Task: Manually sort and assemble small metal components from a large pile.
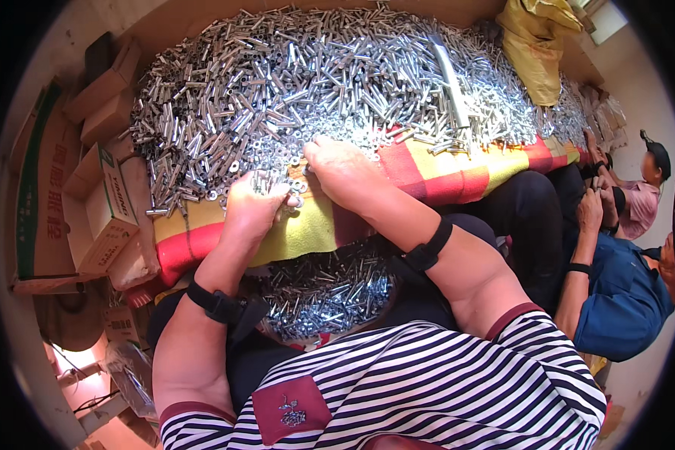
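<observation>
My left hand [251,202] is closed around several small shiny metal bolts [264,181], their ends showing between thumb and fingers. Close beside it, my right hand [341,171] reaches down with fingers bent together at the near edge of the pile; whatever is between its fingertips is hidden. Loose metal washers [256,154] lie scattered just beyond both hands. Behind them spreads a large heap of silvery bolts and metal sleeves [277,82]. Under my wrists runs a red and yellow checked cloth [296,232] along the table's front edge.
Below the cloth, between my legs, sits a container full of metal bolts [330,296]. Open cardboard boxes [101,214] stand at the left. A metal tube [451,86] lies on the heap near a yellow sack [540,49]. Two people work at the right, one in a blue shirt [622,300].
</observation>
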Available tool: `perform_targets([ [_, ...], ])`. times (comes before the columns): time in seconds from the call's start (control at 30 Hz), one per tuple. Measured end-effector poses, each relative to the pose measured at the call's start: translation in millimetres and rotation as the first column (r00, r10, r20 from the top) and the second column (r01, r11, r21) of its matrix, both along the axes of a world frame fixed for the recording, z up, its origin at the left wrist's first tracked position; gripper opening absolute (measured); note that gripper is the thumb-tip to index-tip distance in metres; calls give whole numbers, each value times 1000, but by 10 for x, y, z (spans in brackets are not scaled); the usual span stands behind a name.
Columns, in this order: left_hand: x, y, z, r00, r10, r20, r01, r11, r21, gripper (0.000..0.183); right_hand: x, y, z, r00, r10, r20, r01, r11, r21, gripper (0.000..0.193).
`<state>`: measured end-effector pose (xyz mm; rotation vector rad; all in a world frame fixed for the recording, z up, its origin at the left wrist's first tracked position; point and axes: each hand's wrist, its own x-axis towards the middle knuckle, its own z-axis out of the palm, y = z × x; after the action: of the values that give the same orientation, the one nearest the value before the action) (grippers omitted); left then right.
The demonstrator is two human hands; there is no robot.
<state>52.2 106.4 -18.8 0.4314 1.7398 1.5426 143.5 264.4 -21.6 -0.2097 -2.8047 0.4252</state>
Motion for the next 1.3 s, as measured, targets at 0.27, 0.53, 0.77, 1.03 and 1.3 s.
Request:
perform_targets([
  [0.27,-28,-49,-118,990,45,-131,-44,999,12,14,83,-36,106,998,-21,-52,10,978,-210,9],
  [0.53,36,-184,37,977,-76,-200,86,995,41,11,157,-141,231,996,50,72,64,159,-985,6],
  [0.77,-91,-316,14,956,-139,-258,171,979,107,9,18,-133,138,984,140,108,128,-140,-982,15],
  [1.03,-78,-202,-53,984,104,144,-120,987,107,15,-268,-97,-14,994,-102,-43,102,995,-13,15],
  [1.3,-77,-207,13,989,106,106,-116,988,102,19,-44,-110,209,994,-11,111,107,346,-932,16],
])
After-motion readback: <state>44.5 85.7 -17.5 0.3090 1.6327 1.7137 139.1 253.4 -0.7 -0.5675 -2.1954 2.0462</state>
